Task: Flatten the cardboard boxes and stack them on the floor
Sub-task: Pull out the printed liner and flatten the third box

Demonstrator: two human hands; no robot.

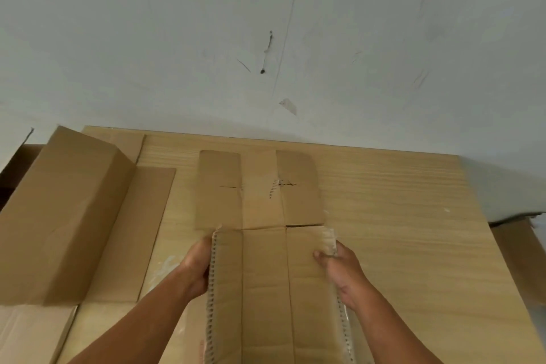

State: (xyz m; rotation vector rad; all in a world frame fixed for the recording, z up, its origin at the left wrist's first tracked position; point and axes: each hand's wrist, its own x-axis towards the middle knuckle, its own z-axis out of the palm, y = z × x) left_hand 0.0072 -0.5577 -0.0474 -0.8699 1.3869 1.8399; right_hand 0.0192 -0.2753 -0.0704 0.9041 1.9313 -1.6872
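A small flattened cardboard box point(266, 275) lies in the middle of a wooden table point(399, 230), its far flaps point(257, 189) spread flat toward the wall. My left hand point(196, 269) grips the box's torn left edge. My right hand point(339, 269) grips its ragged right edge, thumb on top. A larger box point(62, 216) stands partly folded at the table's left, one panel raised and a flap point(147, 230) lying flat beside it.
A pale scuffed wall point(266, 38) rises right behind the table. More cardboard point(29, 334) lies at the lower left. Another brown box point(520, 245) sits beyond the table's right edge. A dark opening point(11, 174) shows at the far left.
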